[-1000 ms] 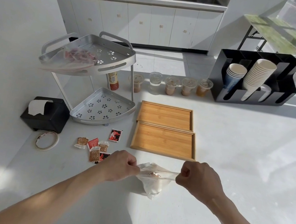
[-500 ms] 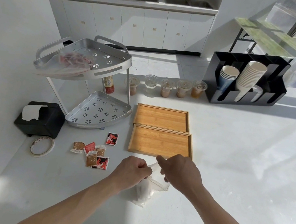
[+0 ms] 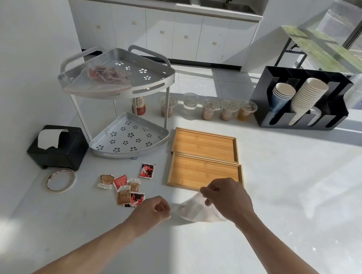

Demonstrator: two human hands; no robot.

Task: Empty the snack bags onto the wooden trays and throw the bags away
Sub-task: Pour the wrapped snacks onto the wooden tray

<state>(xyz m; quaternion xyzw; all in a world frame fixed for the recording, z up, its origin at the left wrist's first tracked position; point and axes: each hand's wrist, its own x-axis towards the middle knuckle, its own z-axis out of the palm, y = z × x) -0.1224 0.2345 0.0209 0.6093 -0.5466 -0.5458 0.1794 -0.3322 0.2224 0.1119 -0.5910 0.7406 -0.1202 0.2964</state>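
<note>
Our right hand (image 3: 227, 199) pinches the upper edge of a clear snack bag (image 3: 197, 211), which hangs just off the front edge of the near wooden tray (image 3: 204, 175). Our left hand (image 3: 152, 210) is curled into a loose fist left of the bag; whether its fingertips still touch the plastic, we cannot tell. Both the near tray and the far wooden tray (image 3: 206, 144) behind it, edge to edge, show bare wood. Left of the near tray a cluster of small snack packets (image 3: 124, 188) lies on the white surface (image 3: 295, 200). Farther left of the near tray stands a two-tier metal rack (image 3: 120, 95), with a second clear bag (image 3: 106, 75) of reddish snacks on its upper shelf.
</note>
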